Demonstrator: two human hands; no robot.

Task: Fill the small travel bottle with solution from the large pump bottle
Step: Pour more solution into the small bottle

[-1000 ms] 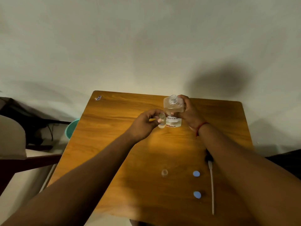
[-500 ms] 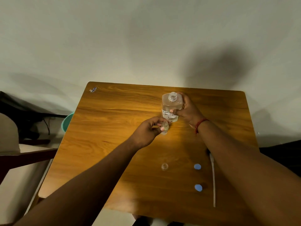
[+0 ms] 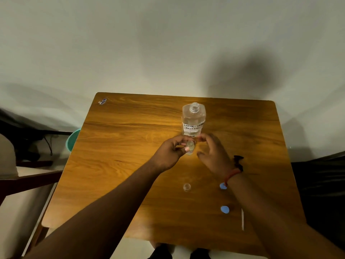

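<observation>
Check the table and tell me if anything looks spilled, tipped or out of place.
Nothing spilled or tipped. The large bottle stands upright with its neck open and no pump on it. The left hand holds the small bottle upright. Loose caps lie nearer the person.

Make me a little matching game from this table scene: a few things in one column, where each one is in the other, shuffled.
Things:
1. large bottle
2. small travel bottle
3. clear cap
4. sticker

Places:
A. far left corner of the table
B. pinched in the left hand
C. standing free, neck open, beyond both hands
D. lying alone between the forearms

Pairs: 1-C, 2-B, 3-D, 4-A
</observation>
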